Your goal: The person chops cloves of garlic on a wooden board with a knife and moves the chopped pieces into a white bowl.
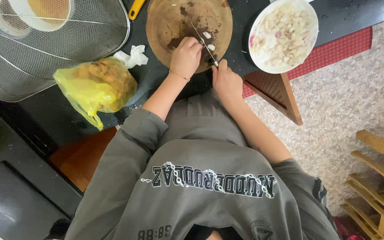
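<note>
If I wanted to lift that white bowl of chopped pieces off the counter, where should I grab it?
Probably by the rim of the white bowl, from the side nearest the person. It is round and wide with no handle, and heaped with chopped pieces, so two hands on opposite edges would likely keep it level. The right hand holding the knife is the closer one.

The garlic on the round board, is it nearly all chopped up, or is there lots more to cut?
Done: the white bowl is full of pale chopped pieces. In hand: the left hand presses down on the round wooden board while the right hand holds the knife beside two pale pieces, possibly garlic. Left: only those two pieces show on the board; what the yellow bag holds is unclear.
</note>
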